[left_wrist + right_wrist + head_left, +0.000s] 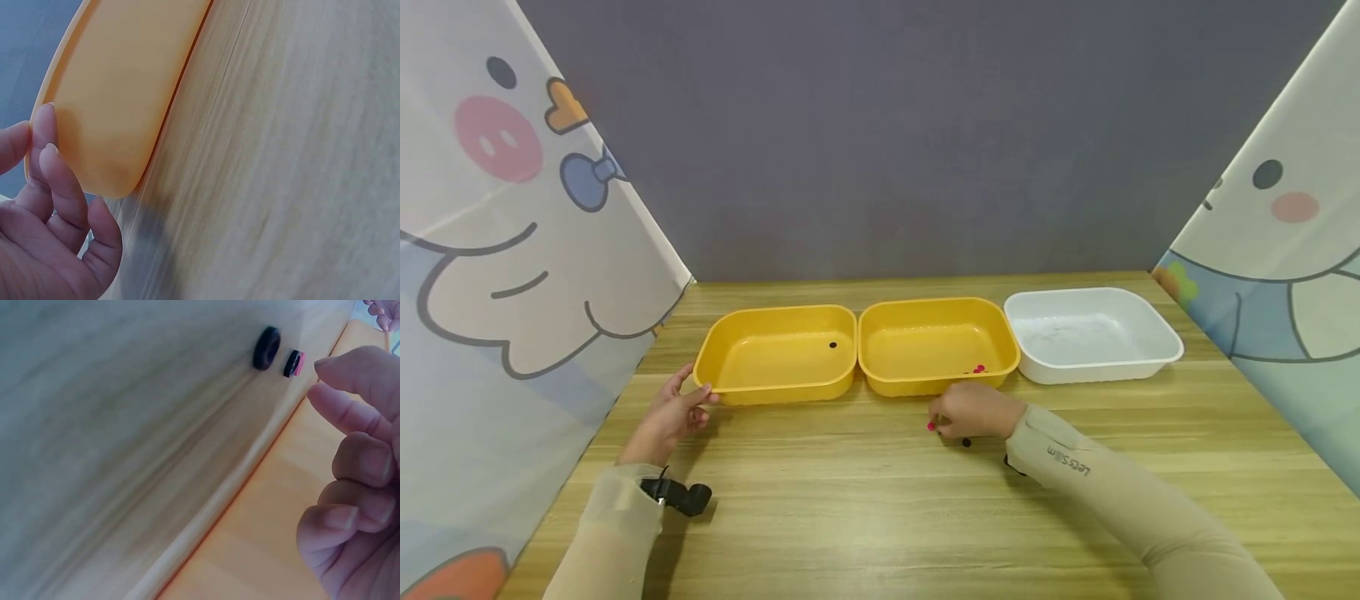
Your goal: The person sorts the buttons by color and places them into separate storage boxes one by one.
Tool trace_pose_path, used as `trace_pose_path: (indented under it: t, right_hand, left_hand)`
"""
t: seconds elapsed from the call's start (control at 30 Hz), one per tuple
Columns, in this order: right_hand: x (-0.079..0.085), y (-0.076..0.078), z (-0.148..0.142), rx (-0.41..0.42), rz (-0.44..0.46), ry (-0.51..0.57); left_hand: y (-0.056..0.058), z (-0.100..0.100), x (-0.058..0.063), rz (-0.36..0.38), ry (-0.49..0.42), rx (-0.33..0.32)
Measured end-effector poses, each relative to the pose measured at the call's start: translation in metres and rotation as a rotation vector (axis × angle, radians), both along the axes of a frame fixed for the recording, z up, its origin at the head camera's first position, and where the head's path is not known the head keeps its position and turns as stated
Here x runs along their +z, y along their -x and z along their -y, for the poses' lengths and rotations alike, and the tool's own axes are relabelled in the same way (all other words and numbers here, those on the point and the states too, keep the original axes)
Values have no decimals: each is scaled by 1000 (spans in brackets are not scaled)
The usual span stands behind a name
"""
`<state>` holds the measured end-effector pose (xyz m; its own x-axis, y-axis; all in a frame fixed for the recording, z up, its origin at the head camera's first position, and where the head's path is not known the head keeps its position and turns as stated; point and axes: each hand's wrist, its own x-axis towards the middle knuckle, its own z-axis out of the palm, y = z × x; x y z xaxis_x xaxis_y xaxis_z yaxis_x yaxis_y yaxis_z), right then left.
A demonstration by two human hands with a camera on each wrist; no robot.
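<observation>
My left hand (673, 414) grips the near left corner of the left yellow tray (782, 393), thumb and index finger at its rim. That tray holds one small black piece (832, 345). Just in front of the middle yellow tray (880, 386), my right hand (973, 410) is low over the table. In the right wrist view its thumb and index fingertips (322, 397) stand slightly apart with nothing visible between them, and the other fingers curl. Near them are a black ring-like piece (267, 348) and small pieces, black and pink (300, 364), on the wood.
A few small pink pieces (980, 368) lie in the near right part of the middle tray. To its right stands a white tray (1097, 368). A grey panel (925, 150) rises behind the wooden table (820, 508), with printed cloth sheets on both sides.
</observation>
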<state>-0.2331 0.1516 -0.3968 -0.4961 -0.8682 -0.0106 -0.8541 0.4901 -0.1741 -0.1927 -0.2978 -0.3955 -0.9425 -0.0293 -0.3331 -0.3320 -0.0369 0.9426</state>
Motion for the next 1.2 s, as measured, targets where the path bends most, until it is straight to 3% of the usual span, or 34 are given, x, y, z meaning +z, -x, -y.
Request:
trace_pose_path:
  t: [0.33,1.2]
  right_hand:
    - [-3,3,2,41,-41,-9]
    - [-2,5,6,50,-70,-33]
  left_hand:
    - [0,0,0,-8,-9,7]
    - [1,0,-1,-10,-4,5]
